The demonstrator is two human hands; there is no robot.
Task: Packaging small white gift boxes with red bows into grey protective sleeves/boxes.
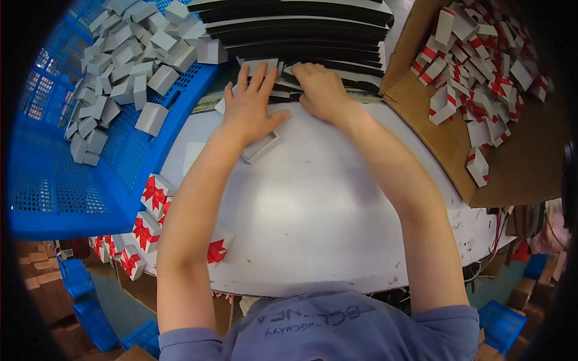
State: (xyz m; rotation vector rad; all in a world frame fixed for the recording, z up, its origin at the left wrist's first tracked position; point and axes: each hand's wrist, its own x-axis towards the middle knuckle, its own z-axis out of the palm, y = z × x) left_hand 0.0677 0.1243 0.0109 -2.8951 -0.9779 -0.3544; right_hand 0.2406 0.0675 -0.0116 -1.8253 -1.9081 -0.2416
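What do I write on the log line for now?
left hand: spread near black strips; right hand: near strips, grip unclear; white box: by left wrist; blue crate: left; cardboard carton: right

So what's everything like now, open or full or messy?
Left hand: fingers spread, back up
Right hand: back up, fingers forward
Small white box: open
Blue basket: loaded with jumbled pale boxes
Cardboard box: open, holding heaped red-banded boxes
Black strips: in rows
Bow boxes: grouped together
Table: specked

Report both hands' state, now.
Left hand: open, fingers spread, near a small open box.
Right hand: fingers together near the black strips; grip cannot be told.
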